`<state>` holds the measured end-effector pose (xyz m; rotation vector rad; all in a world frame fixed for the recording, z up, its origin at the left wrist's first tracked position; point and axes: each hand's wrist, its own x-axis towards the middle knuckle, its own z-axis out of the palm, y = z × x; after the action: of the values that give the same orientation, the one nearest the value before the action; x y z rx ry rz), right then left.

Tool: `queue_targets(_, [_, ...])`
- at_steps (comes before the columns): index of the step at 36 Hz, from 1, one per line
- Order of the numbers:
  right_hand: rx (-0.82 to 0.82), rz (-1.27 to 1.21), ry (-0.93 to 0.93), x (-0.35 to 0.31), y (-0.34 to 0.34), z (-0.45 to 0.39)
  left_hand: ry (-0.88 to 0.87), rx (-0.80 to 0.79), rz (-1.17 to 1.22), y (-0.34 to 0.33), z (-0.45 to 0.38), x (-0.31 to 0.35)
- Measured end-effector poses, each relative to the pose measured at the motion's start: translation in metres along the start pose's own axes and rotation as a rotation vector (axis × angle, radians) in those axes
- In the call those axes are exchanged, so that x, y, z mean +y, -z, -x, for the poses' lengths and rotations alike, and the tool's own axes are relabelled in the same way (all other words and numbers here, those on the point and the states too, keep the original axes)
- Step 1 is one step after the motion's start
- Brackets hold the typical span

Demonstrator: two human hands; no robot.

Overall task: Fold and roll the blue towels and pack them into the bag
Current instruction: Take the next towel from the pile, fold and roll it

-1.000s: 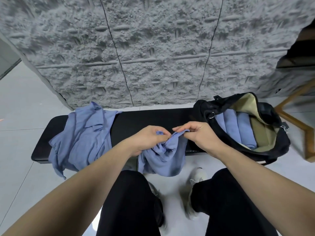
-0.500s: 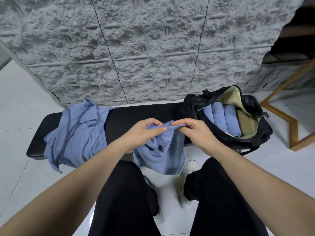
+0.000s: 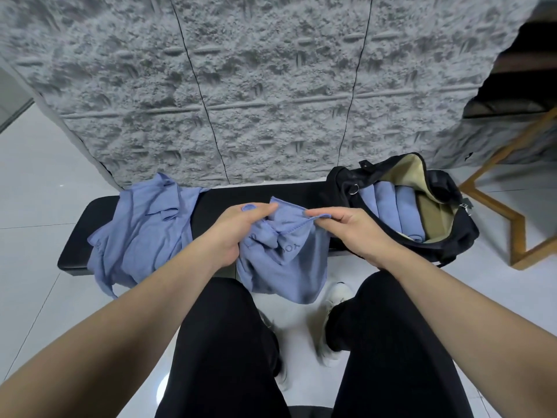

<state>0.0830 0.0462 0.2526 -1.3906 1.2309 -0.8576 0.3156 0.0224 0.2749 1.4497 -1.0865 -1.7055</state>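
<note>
Pinching one towel (image 3: 283,260) by its top hem, both hands held it just above the bench (image 3: 241,197); the left hand (image 3: 238,227) gripped bunched cloth, the right hand (image 3: 346,227) nipped the hem between thumb and fingers; the hem ran from hand to hand, the rest hanging below them; the bag (image 3: 446,236), rolls (image 3: 388,212) inside, lay beyond the right hand, nearer it; unfolded towels (image 3: 141,233) lay beyond the left.
</note>
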Motion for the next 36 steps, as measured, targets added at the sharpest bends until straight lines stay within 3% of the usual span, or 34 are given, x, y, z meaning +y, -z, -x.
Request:
queue_targets(5, [0.024, 0.248, 0.102, -0.008, 0.003, 0.004, -0.037, 0.120, -0.064, -0.003, 0.001, 0.005])
queue_targets(9, [0.003, 0.259, 0.142, -0.019, 0.004, 0.005, -0.078, 0.163, -0.152, -0.013, 0.001, 0.011])
queue_targets(15, [-0.068, 0.171, 0.160, -0.031, 0.000, -0.003, -0.204, 0.079, -0.327, -0.032, 0.005, 0.018])
queue_targets(20, [-0.073, 0.325, 0.099, -0.034, 0.005, -0.014, -0.238, -0.003, -0.469, -0.037, 0.009, 0.023])
queue_targets(36, [0.006, 0.167, 0.054, -0.046, 0.005, -0.019, -0.375, 0.011, -0.440, -0.033, 0.012, 0.025])
